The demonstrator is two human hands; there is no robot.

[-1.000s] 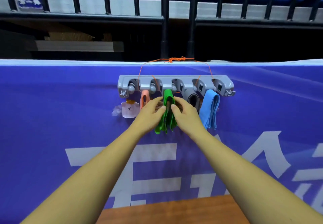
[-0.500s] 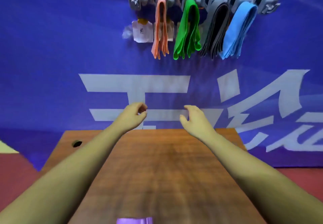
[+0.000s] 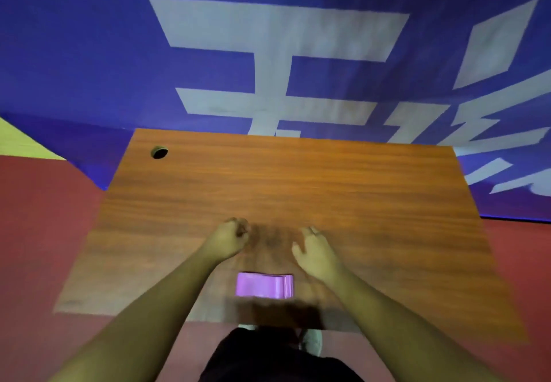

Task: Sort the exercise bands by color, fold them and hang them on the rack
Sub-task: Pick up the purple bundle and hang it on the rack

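I am holding my left grip [image 3: 228, 238] curled on nothing and my right grip [image 3: 316, 254] slack-fingered and empty over the middle of the counter [image 3: 298, 178], while the folded purple band [image 3: 264, 285] is lying flat by the near edge. I am judging it light, soft and stretchy, best pinched across its stacked right end so the layers are not slipping apart. The wood top is looking smooth, with a blue banner [image 3: 89, 53] hanging beyond its far edge.
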